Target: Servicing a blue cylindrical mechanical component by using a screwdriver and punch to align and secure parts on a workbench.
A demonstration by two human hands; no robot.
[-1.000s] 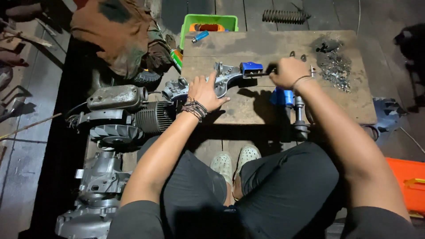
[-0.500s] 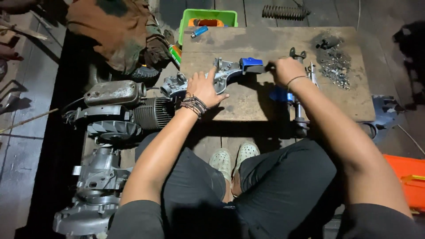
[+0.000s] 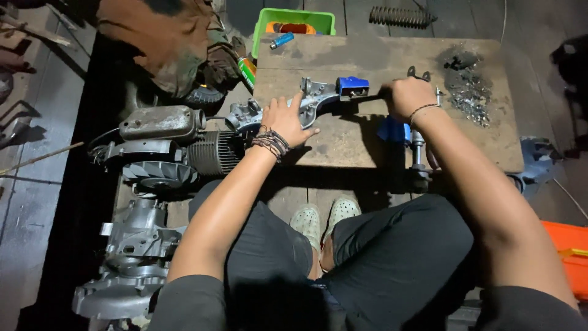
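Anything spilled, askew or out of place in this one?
Yes. Small metal bits lie scattered in a loose, dark-stained patch at the far right of the wooden board. A blue lighter sits on the board's far edge. The left hand presses the grey metal casting; nothing looks broken.

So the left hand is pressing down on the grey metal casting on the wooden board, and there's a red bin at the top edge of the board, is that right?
Not quite. The bin at the board's top edge is green, not red, as the head view shows. The rest holds: the left hand presses flat on the grey metal casting on the wooden board.
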